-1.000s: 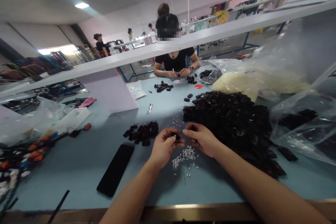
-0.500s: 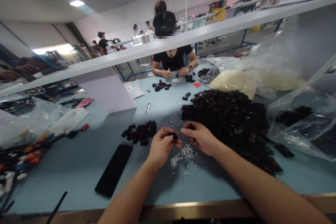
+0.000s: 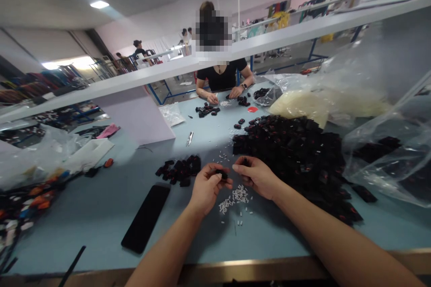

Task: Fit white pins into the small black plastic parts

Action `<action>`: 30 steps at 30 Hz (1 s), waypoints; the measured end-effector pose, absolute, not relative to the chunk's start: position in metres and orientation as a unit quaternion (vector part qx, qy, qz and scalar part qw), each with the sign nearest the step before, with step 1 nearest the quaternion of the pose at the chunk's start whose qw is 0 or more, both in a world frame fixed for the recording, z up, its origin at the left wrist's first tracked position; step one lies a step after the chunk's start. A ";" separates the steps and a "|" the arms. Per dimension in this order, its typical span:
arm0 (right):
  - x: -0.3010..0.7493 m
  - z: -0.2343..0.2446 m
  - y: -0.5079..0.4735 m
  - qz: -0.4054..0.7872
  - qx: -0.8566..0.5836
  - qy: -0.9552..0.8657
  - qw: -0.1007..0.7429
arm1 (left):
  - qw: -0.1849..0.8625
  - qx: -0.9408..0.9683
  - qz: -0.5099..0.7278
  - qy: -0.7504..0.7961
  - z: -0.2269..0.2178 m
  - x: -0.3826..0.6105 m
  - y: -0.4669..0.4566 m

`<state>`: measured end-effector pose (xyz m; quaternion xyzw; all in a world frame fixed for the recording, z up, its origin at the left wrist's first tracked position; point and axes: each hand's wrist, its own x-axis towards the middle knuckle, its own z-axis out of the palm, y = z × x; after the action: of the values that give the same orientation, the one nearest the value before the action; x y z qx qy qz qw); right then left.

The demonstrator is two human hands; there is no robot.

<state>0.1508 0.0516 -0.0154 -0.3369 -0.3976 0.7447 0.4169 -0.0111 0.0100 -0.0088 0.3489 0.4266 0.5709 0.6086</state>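
My left hand (image 3: 209, 184) is closed on a small black plastic piece (image 3: 221, 173), thumb on top of it. Just to its right, my right hand (image 3: 256, 174) pinches another small black piece (image 3: 246, 161), partly hidden by the fingers. A gap separates the two hands. Below them on the blue table (image 3: 107, 215) lies a heap of tiny white cylinders (image 3: 239, 194). Left of my left hand is a small pile of black pieces with red marks (image 3: 180, 169). A much larger heap of such pieces (image 3: 292, 152) spreads beyond my right hand.
A black phone (image 3: 146, 219) lies left of my left forearm. Farther off are small metal snips (image 3: 190, 138) and a white shelf (image 3: 202, 62) across the table. Clear plastic bags (image 3: 390, 161) stand at right; cords (image 3: 37, 197) lie at left. A co-worker (image 3: 222, 74) sits opposite.
My hands and the pieces in them stay nearly still. Across the table, the co-worker's hand has lowered toward the small white pile there. People in the far background have shifted slightly right.
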 end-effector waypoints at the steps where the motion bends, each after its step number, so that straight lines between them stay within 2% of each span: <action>1: 0.151 -0.016 0.052 0.745 -0.337 -0.398 0.417 | 0.607 0.350 0.571 0.427 -0.008 -0.011 0.010; 30: 0.150 -0.015 0.051 0.740 -0.344 -0.403 0.415 | 0.601 0.354 0.582 0.419 -0.008 -0.012 0.008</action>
<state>0.1503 0.0513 -0.0148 -0.3440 -0.4025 0.7400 0.4147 -0.0123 0.0081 -0.0082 0.3540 0.4191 0.5816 0.6007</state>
